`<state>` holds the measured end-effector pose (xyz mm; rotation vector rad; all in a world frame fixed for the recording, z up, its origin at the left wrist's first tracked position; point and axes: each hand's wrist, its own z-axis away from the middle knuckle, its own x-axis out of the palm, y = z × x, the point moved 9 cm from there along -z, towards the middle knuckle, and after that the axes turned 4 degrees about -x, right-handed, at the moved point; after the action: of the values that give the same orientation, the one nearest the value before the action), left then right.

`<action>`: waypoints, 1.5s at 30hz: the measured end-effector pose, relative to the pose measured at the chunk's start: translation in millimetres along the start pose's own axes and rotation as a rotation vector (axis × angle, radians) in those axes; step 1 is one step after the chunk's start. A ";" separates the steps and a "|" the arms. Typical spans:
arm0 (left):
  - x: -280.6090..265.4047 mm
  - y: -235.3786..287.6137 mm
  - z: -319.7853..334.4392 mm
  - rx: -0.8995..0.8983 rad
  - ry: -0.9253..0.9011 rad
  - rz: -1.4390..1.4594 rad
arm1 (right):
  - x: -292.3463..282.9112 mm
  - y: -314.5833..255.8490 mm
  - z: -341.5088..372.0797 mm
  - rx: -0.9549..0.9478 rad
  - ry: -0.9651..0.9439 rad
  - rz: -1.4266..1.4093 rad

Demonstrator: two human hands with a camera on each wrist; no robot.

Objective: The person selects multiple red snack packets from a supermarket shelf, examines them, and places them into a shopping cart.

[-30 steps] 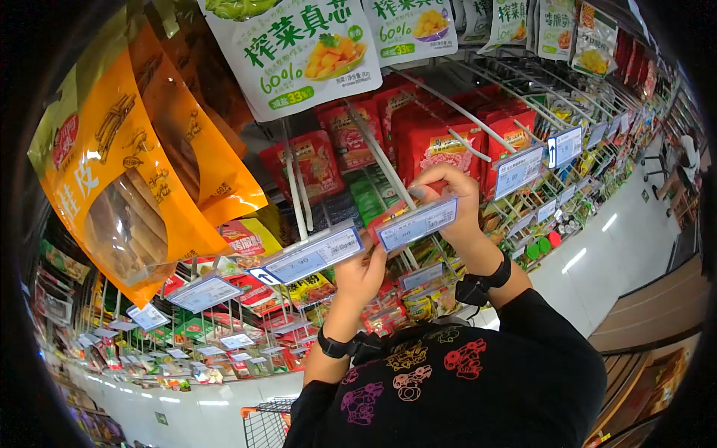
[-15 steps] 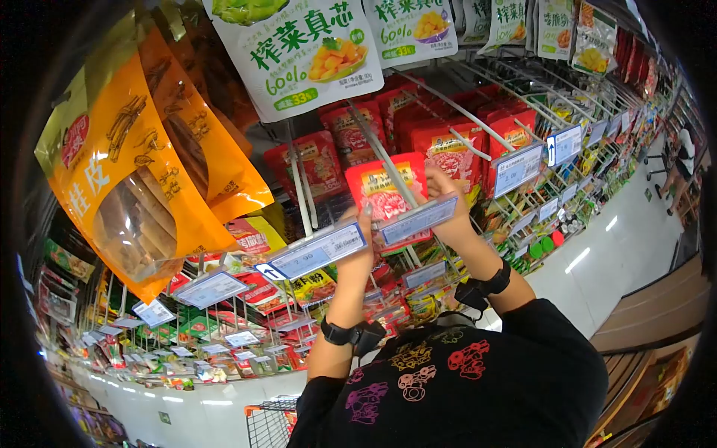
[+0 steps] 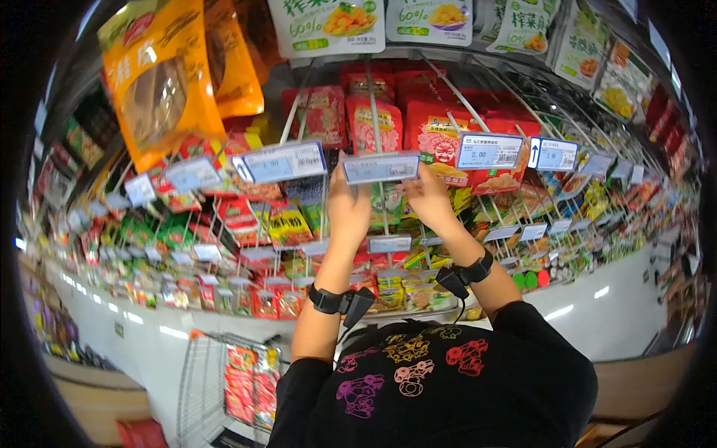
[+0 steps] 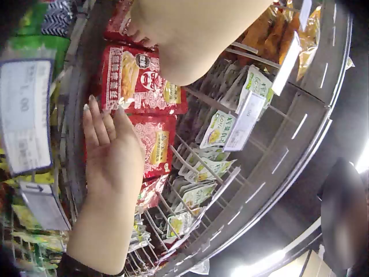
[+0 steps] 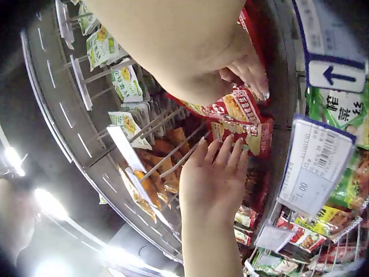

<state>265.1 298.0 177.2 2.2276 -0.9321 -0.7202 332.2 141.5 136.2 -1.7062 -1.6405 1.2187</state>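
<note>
In the head view, a red packet (image 3: 387, 128) hangs upright on a hook rod behind a blue-edged price tag (image 3: 381, 169). My left hand (image 3: 349, 207) is at the tag's left end, fingers pointing up and partly hidden by it. At the right end is my right hand (image 3: 431, 200), its fingers relaxed. The left wrist view shows the right hand (image 4: 115, 158) with extended fingers beside red packets (image 4: 153, 141). In the right wrist view, the left hand's (image 5: 213, 184) straight fingers lie against a red packet (image 5: 256, 138); the right hand's (image 5: 248, 75) fingertips are near another.
Orange bags (image 3: 160, 82) hang at the left and white-green pouches (image 3: 328, 26) above. More red packets (image 3: 441, 138) hang to the right behind price tags. Lower racks hold mixed packets. A wire cart (image 3: 190, 373) containing red packets stands below left.
The red packet moved up and back behind the tag, hanging on its rod. Both hands have loosened around it. The head view has shifted, bringing the cart's contents into sight.
</note>
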 end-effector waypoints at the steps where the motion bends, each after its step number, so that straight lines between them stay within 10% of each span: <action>1: -5.8 2.9 11.8 -0.058 0.050 0.126 | -6.0 -11.5 8.8 -0.037 -0.014 0.044; 5: -13.6 17.4 91.4 -0.169 0.209 0.611 | -24.4 -9.3 46.1 -0.079 -0.050 -0.137; 7: 1.5 7.4 146.0 -0.497 0.106 0.785 | -28.9 -21.9 70.0 -0.057 -0.035 -0.257; 13: -23.0 -68.7 337.6 -0.921 0.437 0.693 | 12.8 -38.6 158.5 -0.283 -0.058 -0.552; 19: -86.6 -98.4 571.5 -1.572 1.345 1.032 | 166.9 -23.9 290.3 0.202 -0.684 -0.598; 25: -208.7 -91.1 663.4 -1.287 1.553 1.398 | 320.7 -38.8 454.9 0.419 -1.141 -0.598; 32: -384.3 -21.6 675.5 -0.940 1.776 1.166 | 429.1 -112.9 559.1 0.441 -1.478 -0.544; 45: -527.4 -104.9 640.5 -0.811 1.796 1.254 | 597.8 -113.7 531.3 0.667 -1.567 -0.421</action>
<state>-440.0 550.6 -194.7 0.5437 -0.5430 1.1427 -240.7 606.8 -192.1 0.2730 -1.6616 2.6410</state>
